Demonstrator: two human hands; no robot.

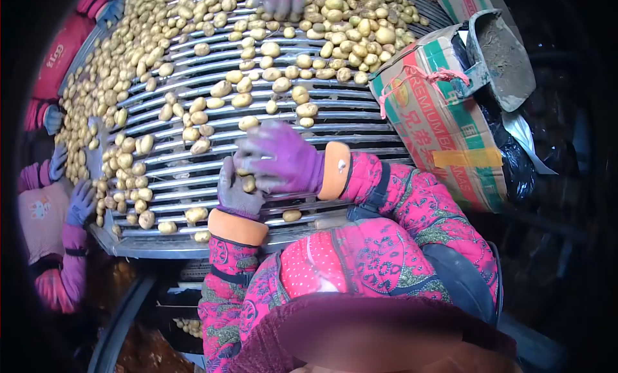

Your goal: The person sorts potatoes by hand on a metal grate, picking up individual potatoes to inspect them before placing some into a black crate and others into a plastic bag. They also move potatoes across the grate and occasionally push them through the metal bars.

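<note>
My left hand [239, 194], in a grey-purple glove with an orange cuff, is low over the metal bars near the front edge. A potato [248, 183] shows against it, between my two hands; whether the fingers grip it is hidden. My right hand [280, 156], in a purple glove with an orange cuff, reaches across from the right just above, its fingers stretched out and slightly blurred. More potatoes [248, 123] lie on the bars just beyond my hands. A single potato [291, 215] rests to the right of my left wrist.
The barred grate [174, 163] carries many potatoes, heaped at the back and left. A printed cardboard box [428, 125] with a scoop [502, 60] on it stands at right. Other people's gloved hands [80, 202] work along the left; another gloved hand [283, 0] is at the back.
</note>
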